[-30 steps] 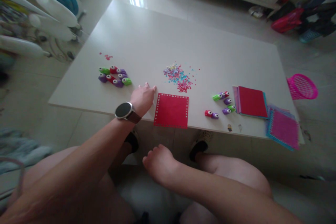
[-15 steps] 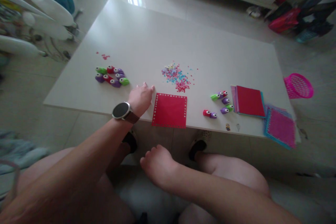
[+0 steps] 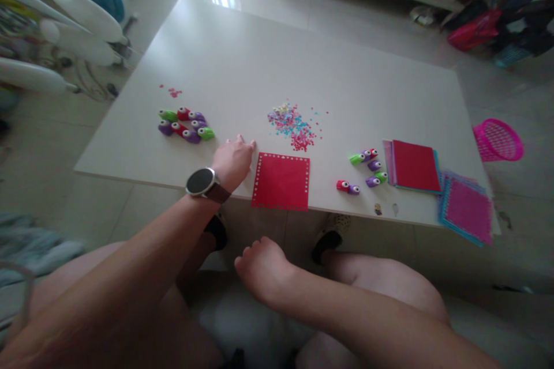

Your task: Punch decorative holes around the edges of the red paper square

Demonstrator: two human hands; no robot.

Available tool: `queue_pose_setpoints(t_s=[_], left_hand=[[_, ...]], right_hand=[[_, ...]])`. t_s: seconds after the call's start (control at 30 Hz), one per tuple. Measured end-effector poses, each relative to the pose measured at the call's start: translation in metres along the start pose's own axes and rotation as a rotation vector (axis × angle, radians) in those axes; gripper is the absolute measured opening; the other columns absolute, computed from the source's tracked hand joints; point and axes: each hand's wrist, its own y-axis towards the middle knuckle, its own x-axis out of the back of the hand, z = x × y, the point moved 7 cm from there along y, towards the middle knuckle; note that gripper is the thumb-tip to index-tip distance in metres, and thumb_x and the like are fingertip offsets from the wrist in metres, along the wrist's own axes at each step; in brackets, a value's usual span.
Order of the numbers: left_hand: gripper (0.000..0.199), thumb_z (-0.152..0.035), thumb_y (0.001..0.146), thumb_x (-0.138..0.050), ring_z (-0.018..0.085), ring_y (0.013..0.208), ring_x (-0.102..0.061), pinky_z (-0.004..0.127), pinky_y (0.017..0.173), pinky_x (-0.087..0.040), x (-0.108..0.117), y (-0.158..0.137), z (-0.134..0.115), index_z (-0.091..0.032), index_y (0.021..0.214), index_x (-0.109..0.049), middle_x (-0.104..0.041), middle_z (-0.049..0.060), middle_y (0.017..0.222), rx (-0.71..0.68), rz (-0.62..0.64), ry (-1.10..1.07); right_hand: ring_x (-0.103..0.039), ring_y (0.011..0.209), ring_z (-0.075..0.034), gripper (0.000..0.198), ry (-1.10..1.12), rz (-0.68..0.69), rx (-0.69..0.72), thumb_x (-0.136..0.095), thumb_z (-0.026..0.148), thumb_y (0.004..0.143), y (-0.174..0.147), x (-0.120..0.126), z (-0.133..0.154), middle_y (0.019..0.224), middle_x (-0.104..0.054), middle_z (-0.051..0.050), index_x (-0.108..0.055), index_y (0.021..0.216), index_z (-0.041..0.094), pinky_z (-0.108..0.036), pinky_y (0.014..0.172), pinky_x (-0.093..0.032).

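Note:
My left hand, with a watch on its wrist, lies on the white table with its fingers spread and holds nothing. Just to its right, a red paper square with small holes punched along its edges sits at the table's front edge. Beyond the square is a heap of multicoloured punched paper bits. Left of my left hand stands a group of purple, red and green craft punches. My right hand hangs curled closed above my lap, off the table; nothing shows in it.
More punches stand on the right. Beside them are a stack of coloured paper squares and a pile of punched sheets overhanging the front edge. A few red bits lie at far left. A pink basket stands beyond the table's right side.
The whole view has shifted very slightly. Both hands keep their positions and poses, and the things on the table stay where they were.

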Motion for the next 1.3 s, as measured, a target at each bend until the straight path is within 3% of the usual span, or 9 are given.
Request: queue_pose_setpoints(t_s=[0.43, 0.63, 1.3], left_hand=[[0.054, -0.012, 0.100, -0.046, 0.033, 0.114, -0.074, 0.042, 0.100, -0.057, 0.0009, -0.0002, -0.0023, -0.013, 0.153, -0.057, -0.066, 0.024, 0.142, -0.013, 0.037, 0.020], [0.055, -0.013, 0.099, -0.049, 0.031, 0.113, -0.074, 0.042, 0.101, -0.058, -0.0015, 0.0006, -0.0005, -0.016, 0.153, -0.058, -0.067, 0.022, 0.142, -0.002, -0.016, 0.027], [0.052, -0.015, 0.100, -0.046, 0.028, 0.108, -0.074, 0.039, 0.099, -0.059, -0.0033, 0.0020, 0.0006, -0.016, 0.151, -0.060, -0.069, 0.021, 0.137, -0.020, -0.028, 0.039]], right_hand=[[-0.075, 0.117, -0.030, 0.023, -0.002, 0.007, -0.007, -0.061, 0.009, 0.104, -0.0018, -0.0007, 0.0008, 0.122, -0.078, -0.015, -0.079, 0.119, 0.009, -0.042, 0.099, -0.060], [-0.076, 0.113, -0.030, 0.022, 0.006, 0.001, -0.014, -0.063, 0.007, 0.101, -0.0005, 0.0010, -0.0006, 0.117, -0.079, -0.015, -0.080, 0.115, 0.010, -0.040, 0.095, -0.061], [-0.077, 0.110, -0.031, 0.022, 0.004, -0.015, -0.003, -0.064, 0.007, 0.099, 0.0009, 0.0024, 0.0016, 0.116, -0.079, -0.016, -0.080, 0.114, 0.010, -0.040, 0.093, -0.063]])
